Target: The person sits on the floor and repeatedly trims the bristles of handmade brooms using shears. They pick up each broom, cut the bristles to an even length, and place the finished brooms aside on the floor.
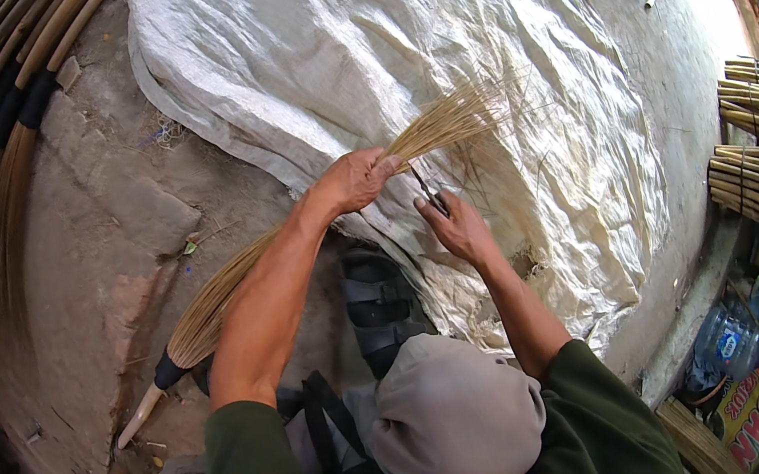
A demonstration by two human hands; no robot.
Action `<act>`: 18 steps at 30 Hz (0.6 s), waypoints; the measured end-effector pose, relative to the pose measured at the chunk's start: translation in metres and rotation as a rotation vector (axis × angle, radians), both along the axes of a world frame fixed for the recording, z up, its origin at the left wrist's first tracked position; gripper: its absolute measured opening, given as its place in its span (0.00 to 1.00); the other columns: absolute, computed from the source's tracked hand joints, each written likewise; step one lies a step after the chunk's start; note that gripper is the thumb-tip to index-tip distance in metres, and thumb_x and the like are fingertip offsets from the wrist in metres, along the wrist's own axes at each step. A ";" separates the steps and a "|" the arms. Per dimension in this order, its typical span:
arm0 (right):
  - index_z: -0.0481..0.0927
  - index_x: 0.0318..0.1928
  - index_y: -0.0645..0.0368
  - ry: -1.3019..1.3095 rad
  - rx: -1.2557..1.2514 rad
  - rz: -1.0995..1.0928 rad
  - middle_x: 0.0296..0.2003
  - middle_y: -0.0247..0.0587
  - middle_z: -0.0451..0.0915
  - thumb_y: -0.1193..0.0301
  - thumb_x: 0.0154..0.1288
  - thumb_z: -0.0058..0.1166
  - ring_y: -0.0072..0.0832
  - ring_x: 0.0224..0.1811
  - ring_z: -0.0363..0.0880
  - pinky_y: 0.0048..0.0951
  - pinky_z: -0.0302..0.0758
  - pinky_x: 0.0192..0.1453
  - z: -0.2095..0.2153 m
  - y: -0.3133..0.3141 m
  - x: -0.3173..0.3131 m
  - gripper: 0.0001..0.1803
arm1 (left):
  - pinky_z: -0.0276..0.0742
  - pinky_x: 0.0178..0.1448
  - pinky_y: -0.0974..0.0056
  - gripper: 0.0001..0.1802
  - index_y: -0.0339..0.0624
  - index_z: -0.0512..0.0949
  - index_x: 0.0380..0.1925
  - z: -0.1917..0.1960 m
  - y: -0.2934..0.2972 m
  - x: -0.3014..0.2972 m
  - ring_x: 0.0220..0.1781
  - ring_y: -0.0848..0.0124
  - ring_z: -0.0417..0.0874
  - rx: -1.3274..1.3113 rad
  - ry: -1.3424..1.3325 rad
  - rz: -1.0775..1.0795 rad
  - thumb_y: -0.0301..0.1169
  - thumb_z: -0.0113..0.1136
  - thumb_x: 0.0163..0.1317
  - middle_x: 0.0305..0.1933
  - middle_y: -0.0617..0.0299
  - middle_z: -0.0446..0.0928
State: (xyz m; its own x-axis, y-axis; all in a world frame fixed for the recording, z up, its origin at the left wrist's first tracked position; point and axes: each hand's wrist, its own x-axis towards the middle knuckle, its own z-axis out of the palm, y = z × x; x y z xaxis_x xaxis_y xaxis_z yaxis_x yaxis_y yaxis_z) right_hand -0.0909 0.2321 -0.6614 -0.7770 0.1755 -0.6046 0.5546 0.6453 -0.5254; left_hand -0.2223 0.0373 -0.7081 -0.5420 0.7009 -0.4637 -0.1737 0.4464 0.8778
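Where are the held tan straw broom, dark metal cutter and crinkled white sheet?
Tan straw broom (pixel 210 312): head view, bristles.
Dark metal cutter (pixel 427 188): head view, exposed middle.
Crinkled white sheet (pixel 557 206): head view, bare surface.

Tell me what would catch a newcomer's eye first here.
Probably the large, crumpled white sheet spread across the middle of the floor. Above it, the left hand grips the bristles of a broom and the right hand holds a slim dark tool. Other brooms bunch at the upper left.

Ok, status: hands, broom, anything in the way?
Left hand gripping broom bristles. Right hand holding dark tool beside them. White sheet beneath, nothing visibly blocking.
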 end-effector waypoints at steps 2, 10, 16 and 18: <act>0.78 0.41 0.66 0.033 0.043 0.030 0.36 0.66 0.82 0.42 0.71 0.51 0.63 0.44 0.81 0.54 0.74 0.49 0.000 -0.002 -0.005 0.33 | 0.77 0.54 0.57 0.24 0.40 0.81 0.54 0.002 0.001 0.004 0.46 0.60 0.84 0.018 0.067 0.026 0.49 0.49 0.79 0.44 0.47 0.86; 0.81 0.40 0.63 0.006 0.137 0.005 0.35 0.67 0.83 0.45 0.72 0.53 0.65 0.42 0.81 0.58 0.74 0.47 -0.012 -0.014 -0.010 0.29 | 0.78 0.52 0.57 0.23 0.41 0.81 0.51 -0.001 0.002 0.010 0.43 0.59 0.84 0.069 0.114 0.073 0.48 0.49 0.79 0.42 0.47 0.85; 0.79 0.39 0.65 0.020 0.094 -0.013 0.34 0.66 0.82 0.44 0.72 0.54 0.64 0.41 0.80 0.56 0.73 0.46 -0.012 -0.003 0.002 0.31 | 0.75 0.49 0.62 0.29 0.34 0.80 0.50 -0.004 -0.003 -0.001 0.42 0.71 0.77 0.010 -0.028 0.000 0.53 0.48 0.79 0.36 0.59 0.80; 0.78 0.41 0.65 0.036 0.034 0.016 0.35 0.65 0.82 0.43 0.71 0.53 0.63 0.42 0.80 0.55 0.73 0.47 -0.012 -0.001 0.002 0.31 | 0.75 0.47 0.62 0.30 0.34 0.80 0.47 -0.001 -0.004 -0.003 0.40 0.72 0.75 0.023 -0.042 0.008 0.54 0.48 0.79 0.34 0.61 0.78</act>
